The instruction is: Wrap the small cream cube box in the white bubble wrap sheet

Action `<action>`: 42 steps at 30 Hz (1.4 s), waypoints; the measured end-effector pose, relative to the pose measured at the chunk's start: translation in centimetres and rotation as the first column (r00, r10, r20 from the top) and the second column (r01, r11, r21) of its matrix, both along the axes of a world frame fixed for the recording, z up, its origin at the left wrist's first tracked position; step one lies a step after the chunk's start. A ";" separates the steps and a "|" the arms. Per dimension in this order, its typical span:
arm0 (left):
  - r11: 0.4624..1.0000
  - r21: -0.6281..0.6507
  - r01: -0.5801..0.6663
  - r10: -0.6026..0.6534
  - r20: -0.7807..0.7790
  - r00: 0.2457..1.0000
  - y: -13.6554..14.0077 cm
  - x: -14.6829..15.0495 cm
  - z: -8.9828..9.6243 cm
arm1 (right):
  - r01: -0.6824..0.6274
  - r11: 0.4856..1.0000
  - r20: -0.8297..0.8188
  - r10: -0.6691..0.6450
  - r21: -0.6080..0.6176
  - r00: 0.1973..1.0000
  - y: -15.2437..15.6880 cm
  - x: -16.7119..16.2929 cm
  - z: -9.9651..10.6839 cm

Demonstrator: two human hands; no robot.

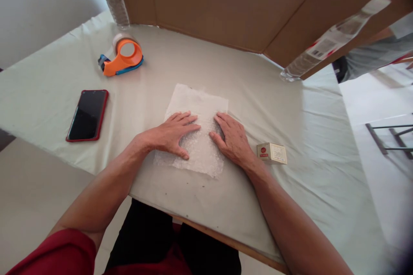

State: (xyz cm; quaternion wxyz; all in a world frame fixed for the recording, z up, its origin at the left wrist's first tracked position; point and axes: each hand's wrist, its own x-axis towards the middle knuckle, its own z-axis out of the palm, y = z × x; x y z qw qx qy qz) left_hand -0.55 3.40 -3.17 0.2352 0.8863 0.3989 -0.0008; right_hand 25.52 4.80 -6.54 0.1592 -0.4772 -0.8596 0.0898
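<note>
A sheet of bubble wrap (pixel 201 146) lies flat on the cloth-covered table in front of me. My left hand (pixel 172 133) rests on its left side, fingers spread and palm down. On the right edge of the sheet lies my right hand (pixel 232 137), palm down with thumb and fingers apart. Just right of that hand, touching neither it nor the wrap, a small printed box (pixel 271 153) sits on the cloth.
An orange tape dispenser (pixel 124 58) and a red-cased phone (pixel 87 115) are on the left. Brown cardboard (pixel 209 4) stands along the back, with a plastic bottle (pixel 116 0) at its left and another bottle (pixel 335 38) leaning at its right. Part of a person (pixel 371 58) shows beyond.
</note>
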 end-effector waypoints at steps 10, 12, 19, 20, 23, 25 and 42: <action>1.000 -0.010 0.000 0.000 -0.038 0.999 0.0 0.3 0.4 | 0.001 1.000 -0.003 -0.001 0.009 1.000 0.0 0.0 0.0; 1.000 -0.011 -0.002 0.001 -0.036 0.999 0.0 0.3 0.3 | 0.002 1.000 -0.005 -0.002 0.002 1.000 0.1 0.2 -0.1; 1.000 0.021 0.006 -0.006 -0.028 1.000 0.0 0.2 0.2 | -0.018 1.000 -0.087 0.017 -0.012 0.996 0.0 0.6 1.4; 1.000 0.024 0.009 -0.008 -0.030 1.000 0.0 0.2 0.2 | -0.016 1.000 -0.102 0.017 0.017 0.995 -0.1 0.8 2.3; 1.000 0.026 0.012 -0.011 -0.033 0.999 0.0 0.1 0.2 | -0.022 0.996 -0.094 0.030 0.089 0.995 -0.7 2.3 5.8; 1.000 0.027 0.009 -0.009 -0.024 1.000 0.0 0.0 0.1 | -0.037 0.996 -0.014 0.039 0.078 0.999 -1.3 4.5 7.8; 1.000 0.012 0.002 -0.002 -0.009 1.000 0.0 0.1 0.0 | 0.037 0.995 -0.358 -0.066 -0.087 0.932 -6.1 3.4 12.6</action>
